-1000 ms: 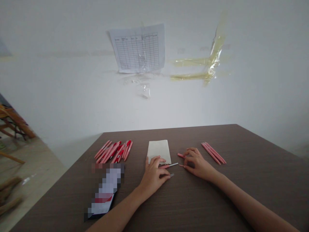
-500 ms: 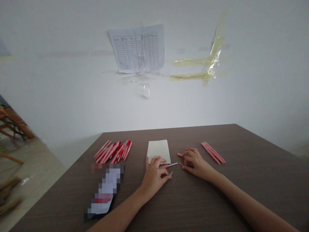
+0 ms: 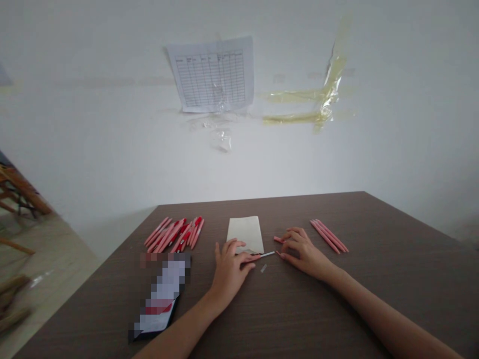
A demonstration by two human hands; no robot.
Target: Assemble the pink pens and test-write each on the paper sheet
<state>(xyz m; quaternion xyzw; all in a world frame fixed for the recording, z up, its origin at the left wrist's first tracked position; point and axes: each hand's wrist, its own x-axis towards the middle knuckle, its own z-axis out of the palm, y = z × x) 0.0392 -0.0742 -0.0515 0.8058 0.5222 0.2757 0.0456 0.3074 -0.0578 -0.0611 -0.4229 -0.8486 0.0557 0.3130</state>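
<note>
Pen heap (image 3: pixel 172 236) left of notepad (image 3: pixel 245 233); pen row (image 3: pixel 329 236) right.

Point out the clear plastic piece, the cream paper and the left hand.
Clear plastic piece (image 3: pixel 264 268): head view, middle of it.
Cream paper (image 3: pixel 245 232): head view, bare top face.
Left hand (image 3: pixel 228 271): head view, back of hand.

Bare left hand (image 3: pixel 229 271), bare right hand (image 3: pixel 307 254), slim fingers (image 3: pixel 291 244), bare wrists (image 3: pixel 214 300) and forearms (image 3: pixel 377 312) behind the fingers

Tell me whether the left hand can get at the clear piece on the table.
Likely yes: the clear piece lies uncovered, close to the left hand, with nothing visible in between.
</note>
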